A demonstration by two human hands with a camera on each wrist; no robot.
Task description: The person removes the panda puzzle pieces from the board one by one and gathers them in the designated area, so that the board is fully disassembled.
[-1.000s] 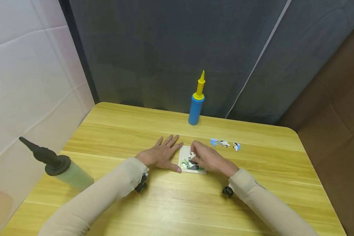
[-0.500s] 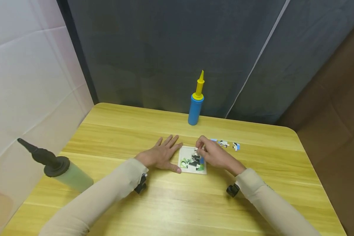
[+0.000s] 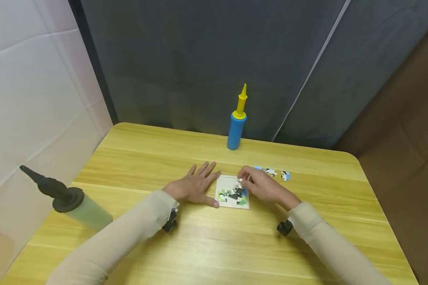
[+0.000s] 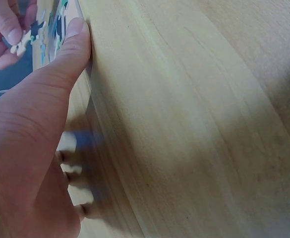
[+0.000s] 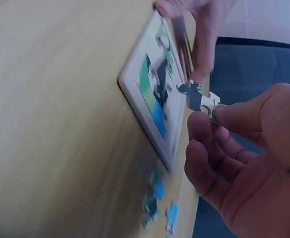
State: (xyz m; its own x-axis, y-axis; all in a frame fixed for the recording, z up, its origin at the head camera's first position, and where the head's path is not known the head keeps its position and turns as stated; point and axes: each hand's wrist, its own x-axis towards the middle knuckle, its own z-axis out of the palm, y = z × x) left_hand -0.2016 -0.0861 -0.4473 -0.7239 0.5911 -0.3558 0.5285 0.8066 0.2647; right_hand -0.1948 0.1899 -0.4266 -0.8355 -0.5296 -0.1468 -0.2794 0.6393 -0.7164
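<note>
A white puzzle board [image 3: 225,181] lies on the table, its lower part filled with joined green, black and blue pieces. My left hand [image 3: 196,187] lies spread flat at the board's left side, with the thumb [image 4: 73,47] along its edge in the left wrist view. Between thumb and fingertips, my right hand [image 3: 265,187] pinches a black-and-white puzzle piece [image 5: 200,101]. That piece is raised over the board's upper right part, apart from the fitted pieces in the right wrist view.
Several loose puzzle pieces [image 3: 271,172] lie beyond my right hand. A blue hand pump [image 3: 236,132] with a yellow top stands at the back. Another pump [image 3: 89,209], pale green with a black nozzle, stands by my left sleeve. A dark curtain [image 3: 185,67] hangs behind the table.
My right hand has drawn back to the right from the board's middle, still pinching the piece, so more of the fitted pieces shows. My left hand has stayed in place.
</note>
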